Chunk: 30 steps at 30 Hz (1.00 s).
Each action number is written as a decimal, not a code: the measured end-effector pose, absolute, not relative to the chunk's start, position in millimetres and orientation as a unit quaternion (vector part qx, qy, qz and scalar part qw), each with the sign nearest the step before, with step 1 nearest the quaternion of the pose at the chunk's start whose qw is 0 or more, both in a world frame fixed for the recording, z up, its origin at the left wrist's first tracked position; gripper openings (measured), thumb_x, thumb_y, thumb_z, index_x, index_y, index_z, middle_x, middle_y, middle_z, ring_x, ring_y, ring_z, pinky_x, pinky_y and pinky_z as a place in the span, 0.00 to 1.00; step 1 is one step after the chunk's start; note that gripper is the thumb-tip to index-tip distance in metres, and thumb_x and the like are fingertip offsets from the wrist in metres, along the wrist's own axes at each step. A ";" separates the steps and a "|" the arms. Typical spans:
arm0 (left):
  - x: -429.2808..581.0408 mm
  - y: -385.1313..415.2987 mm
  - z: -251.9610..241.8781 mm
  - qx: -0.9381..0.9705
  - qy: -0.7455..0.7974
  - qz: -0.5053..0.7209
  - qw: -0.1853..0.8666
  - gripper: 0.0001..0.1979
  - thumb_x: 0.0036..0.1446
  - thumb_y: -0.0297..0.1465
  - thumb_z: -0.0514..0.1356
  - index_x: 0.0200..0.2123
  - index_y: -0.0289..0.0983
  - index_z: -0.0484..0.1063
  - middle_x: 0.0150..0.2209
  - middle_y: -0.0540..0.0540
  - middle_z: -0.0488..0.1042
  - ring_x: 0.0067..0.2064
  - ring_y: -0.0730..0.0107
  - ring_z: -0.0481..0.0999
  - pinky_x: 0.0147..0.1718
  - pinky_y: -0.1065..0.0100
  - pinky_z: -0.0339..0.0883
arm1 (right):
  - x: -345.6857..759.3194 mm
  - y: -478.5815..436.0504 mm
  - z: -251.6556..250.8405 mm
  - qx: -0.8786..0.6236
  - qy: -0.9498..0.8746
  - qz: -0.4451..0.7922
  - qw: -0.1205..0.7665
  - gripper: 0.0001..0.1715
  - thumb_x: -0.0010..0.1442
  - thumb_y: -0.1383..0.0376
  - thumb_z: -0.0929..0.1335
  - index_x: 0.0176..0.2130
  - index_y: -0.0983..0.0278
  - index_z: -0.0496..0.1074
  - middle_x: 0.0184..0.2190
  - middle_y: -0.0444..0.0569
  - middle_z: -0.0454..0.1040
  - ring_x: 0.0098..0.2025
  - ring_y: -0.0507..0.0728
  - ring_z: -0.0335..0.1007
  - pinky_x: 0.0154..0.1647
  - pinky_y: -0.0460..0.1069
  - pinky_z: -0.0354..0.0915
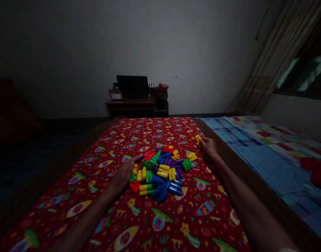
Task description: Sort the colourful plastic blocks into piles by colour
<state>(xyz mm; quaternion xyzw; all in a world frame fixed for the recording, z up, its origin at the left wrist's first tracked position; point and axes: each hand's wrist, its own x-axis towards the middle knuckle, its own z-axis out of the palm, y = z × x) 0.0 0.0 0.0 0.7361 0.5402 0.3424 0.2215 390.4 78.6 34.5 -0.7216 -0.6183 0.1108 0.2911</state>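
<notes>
A pile of plastic building blocks (163, 171) in red, yellow, green, blue and purple lies on the red patterned cloth (160, 217). At the pile's left edge rests my left hand (124, 174), its fingers stretched along the blocks, with the fingertips by a blue block (140, 159). My right hand (209, 147) is to the right of the pile, near the cloth's right edge. Its fingers pinch a yellow block (198, 138). Closest to that hand among the loose pieces are another yellow block (192, 156) and a green block (187, 165).
Dark wooden edging (228, 164) runs along the cloth's right side. Beyond it lies a blue checked sheet (226, 140). Against the far wall stands a desk (131, 102) with a dark monitor (133, 86). A curtain (262, 70) hangs at the right.
</notes>
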 end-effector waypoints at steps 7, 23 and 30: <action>-3.9 -1.8 0.5 0.742 0.544 0.332 0.207 0.35 0.63 0.50 0.37 0.59 0.32 0.65 0.61 0.39 0.66 0.63 0.58 0.63 0.64 0.54 0.52 | 392.7 68.7 54.8 -0.680 -0.718 0.026 0.149 0.20 0.62 0.60 0.64 0.48 0.67 0.76 0.42 0.58 0.79 0.43 0.60 0.75 0.38 0.46 0.63; 1.4 -3.4 3.9 0.747 0.540 0.337 0.193 0.32 0.64 0.47 0.39 0.58 0.34 0.66 0.60 0.40 0.68 0.61 0.59 0.66 0.62 0.55 0.56 | 402.7 73.3 38.3 -0.714 -0.671 -0.040 0.196 0.26 0.66 0.58 0.61 0.57 0.69 0.67 0.47 0.61 0.76 0.46 0.62 0.73 0.42 0.50 0.63; 0.0 -0.6 0.6 0.749 0.539 0.338 0.185 0.32 0.64 0.48 0.38 0.58 0.35 0.67 0.58 0.40 0.69 0.60 0.58 0.66 0.62 0.53 0.57 | 340.0 59.2 43.7 -0.567 -0.792 0.010 0.227 0.15 0.64 0.63 0.62 0.42 0.66 0.75 0.36 0.54 0.78 0.36 0.55 0.71 0.35 0.45 0.59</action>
